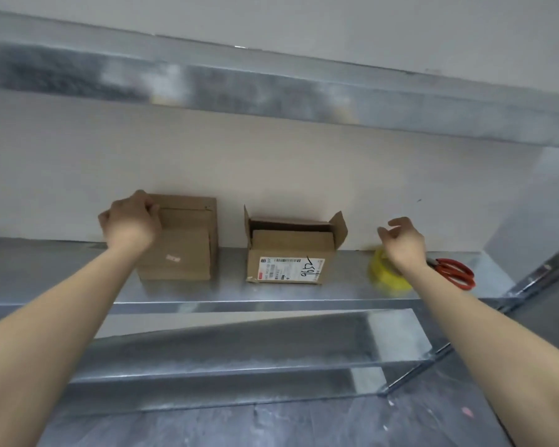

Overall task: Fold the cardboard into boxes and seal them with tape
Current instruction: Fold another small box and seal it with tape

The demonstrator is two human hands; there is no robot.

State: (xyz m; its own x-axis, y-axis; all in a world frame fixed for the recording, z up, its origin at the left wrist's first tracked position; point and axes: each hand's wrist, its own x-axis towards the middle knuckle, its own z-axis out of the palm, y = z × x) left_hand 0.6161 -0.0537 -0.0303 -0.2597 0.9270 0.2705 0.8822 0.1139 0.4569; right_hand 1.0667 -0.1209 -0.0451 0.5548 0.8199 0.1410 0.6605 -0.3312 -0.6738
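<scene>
Head view looks along a metal shelf (226,287). Toward its left end a stack of flattened cardboard (183,250) leans against the back wall, and the left hand (131,221) grips its upper left corner with curled fingers (150,206). At the middle of the shelf stands an open box (288,264) with a printed label facing out and its flaps up. Near the right end, the right hand (402,243) hovers just above a yellow tape roll (383,280), fingers loosely curled and holding nothing. Red scissors (455,272) lie just beyond the roll.
</scene>
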